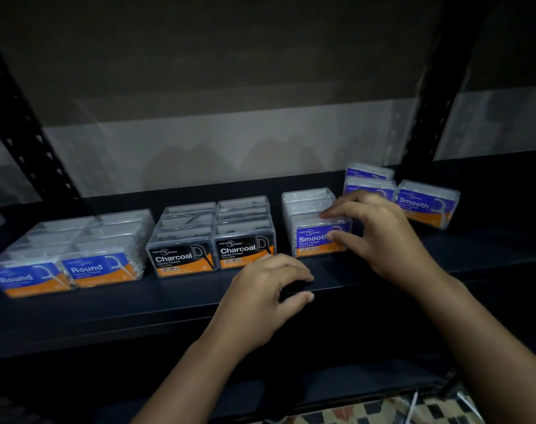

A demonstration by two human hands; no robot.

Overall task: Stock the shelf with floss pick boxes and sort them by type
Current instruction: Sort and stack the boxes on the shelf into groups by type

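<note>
So the biggest thing here is the dark metal shelf (107,304), with black perforated uprights at the left (25,130) and right (435,96) and a grey wall (230,148) behind it. Everything sits on that one shelf board.

On the left is the Round group (74,252), clear boxes with blue and orange labels, two columns running back several deep, the far-left front one pretty blurry. Just beside it in the middle is the Charcoal group (213,237), black and orange labels, two columns, three deep, packed touching each other. Right of that, a single column of Smooth boxes (317,221), purple-blue labels, three deep. Further back right there's a pair of Smooth boxes one behind the other (369,182), and a lone Smooth box (427,205) just beside them, turned at a slight angle.

The right hand (380,231) has its fingers and thumb curled round the front Smooth box (320,240) of the single column, fingertips on the top edge, thumb across the label.

The left hand (266,295) hangs over the shelf's front edge, fingers loosely curled, holding nothing. Can't tell if it actually touches the shelf.

Bottom right there's a bit of patterned floor (383,411).
</note>
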